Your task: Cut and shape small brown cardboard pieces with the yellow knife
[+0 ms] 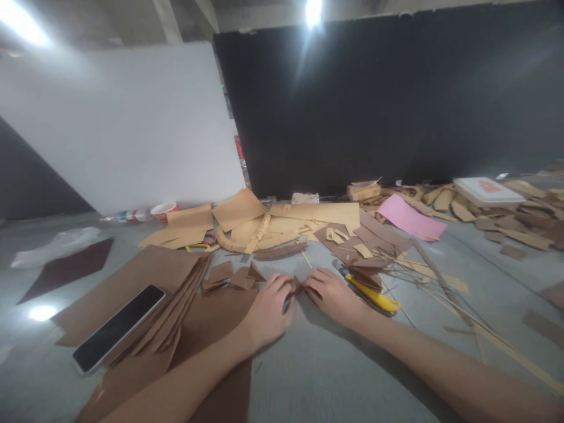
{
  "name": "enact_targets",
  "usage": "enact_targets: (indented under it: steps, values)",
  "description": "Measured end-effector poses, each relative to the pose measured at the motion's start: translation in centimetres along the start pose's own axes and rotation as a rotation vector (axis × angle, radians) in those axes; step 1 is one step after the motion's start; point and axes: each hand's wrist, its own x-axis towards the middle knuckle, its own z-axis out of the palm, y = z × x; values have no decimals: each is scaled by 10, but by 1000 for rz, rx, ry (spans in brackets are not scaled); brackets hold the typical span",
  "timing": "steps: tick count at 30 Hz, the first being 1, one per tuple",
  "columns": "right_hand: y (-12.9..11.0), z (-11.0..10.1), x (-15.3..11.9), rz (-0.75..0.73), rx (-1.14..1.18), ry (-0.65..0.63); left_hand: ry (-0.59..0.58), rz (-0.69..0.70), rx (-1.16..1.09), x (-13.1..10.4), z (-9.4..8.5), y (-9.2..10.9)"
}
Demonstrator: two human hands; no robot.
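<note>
My left hand [269, 311] and my right hand [333, 295] meet at the middle of the table, fingertips closed. Between them they pinch a small piece of brown paper [298, 286], mostly hidden by the fingers. Left of my left hand lie several cut and folded brown paper pieces [242, 278]. A yellow utility knife [374, 293] rests just beyond my right wrist, partly under brown scraps. Under my left forearm spread large brown paper sheets [220, 323], some stacked in a fan.
A phone [118, 329] lies on the sheets at left. Behind are tan paper sheets [189, 226], a braided paper ring [229, 247], a paper cup [164, 210] and pink paper [409, 217]. Thin strips [484, 338] cross the right side. A white box [488, 192] sits back right.
</note>
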Motion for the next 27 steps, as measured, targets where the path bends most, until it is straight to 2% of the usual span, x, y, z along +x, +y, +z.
enact_targets:
  steps: [2, 7, 12, 16, 27]
  values:
    - [-4, -6, 0, 38, 20, -1, -29, 11, 22, -1, 1, -1]
    - [-12, -15, 1, -2, 107, -52, -30, -45, 68, -3, 5, -6]
    - [-3, -5, 0, 50, 142, -30, -19, -39, 67, -3, 6, -8]
    - [4, 1, -1, 12, 114, -21, -8, -37, 69, -2, 5, -7]
    - [6, 0, 1, 46, 168, -5, 10, -33, -6, -1, 6, -9]
